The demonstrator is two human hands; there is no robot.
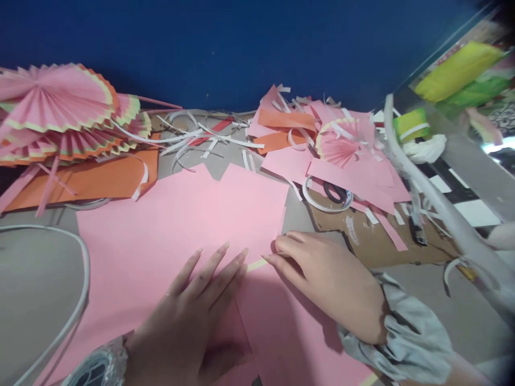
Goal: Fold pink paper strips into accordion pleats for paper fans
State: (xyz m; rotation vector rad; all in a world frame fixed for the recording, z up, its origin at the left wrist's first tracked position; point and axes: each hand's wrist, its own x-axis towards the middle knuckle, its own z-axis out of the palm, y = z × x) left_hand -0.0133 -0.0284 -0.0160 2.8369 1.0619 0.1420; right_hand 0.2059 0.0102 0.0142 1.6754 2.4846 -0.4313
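Large pink paper sheets (153, 230) lie spread and overlapping in front of me. My left hand (201, 295) rests on them palm down, fingers stretched out and slightly apart. A pale yellow strip (256, 264) runs along a sheet's edge between my two hands. My right hand (322, 279) is closed, its thumb and bent fingers pinching at the right end of that strip, on the pink paper. The fingertips partly hide what exactly is gripped. A grey scrunchie (406, 332) circles my right wrist, and a clear band-like object (100, 367) is by the left one.
Folded pink paper fans (56, 102) sit on orange paper (88, 179) at far left. White strips (201, 136) and pink scraps (362, 182) lie behind the sheets. Scissors (336, 192) and a box cutter (417, 229) rest by cardboard (374, 241). A white tube (442, 198) slants along the right.
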